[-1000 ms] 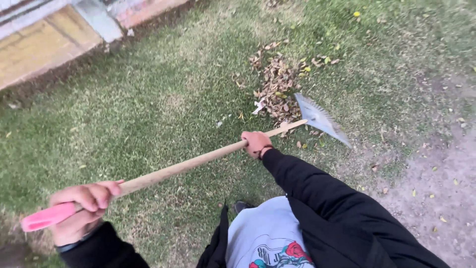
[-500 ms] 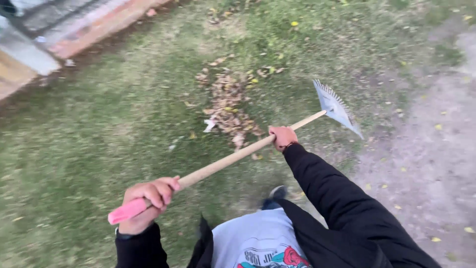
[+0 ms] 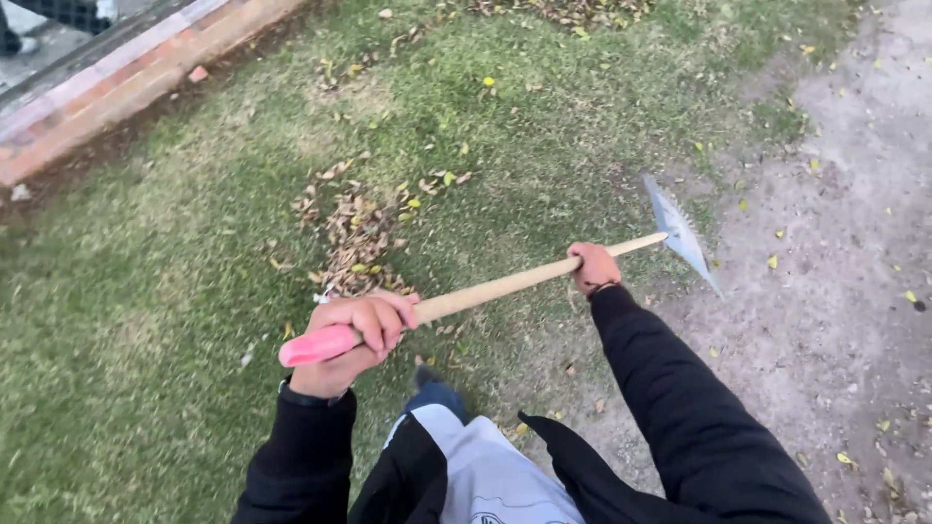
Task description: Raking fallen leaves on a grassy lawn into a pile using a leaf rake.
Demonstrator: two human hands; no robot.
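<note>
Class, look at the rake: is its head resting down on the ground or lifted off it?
Cannot tell for sure. The rake head sits at the grass's edge beside the bare dirt, away from the leaf pile; contact isn't visible.

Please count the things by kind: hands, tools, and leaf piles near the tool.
Bare hands: 2, left hand and right hand
Wooden-handled rake with pink grip and grey metal head: 1
Pile of dry brown leaves: 1
Total: 4

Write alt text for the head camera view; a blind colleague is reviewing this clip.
Seen from above, a person in black sleeves holds a wooden-handled rake, left hand on its pink end grip, right hand further along the shaft. The metal rake head is out over a bare dirt patch; a pile of dry leaves lies on the grass, beside a brick edge.
</note>
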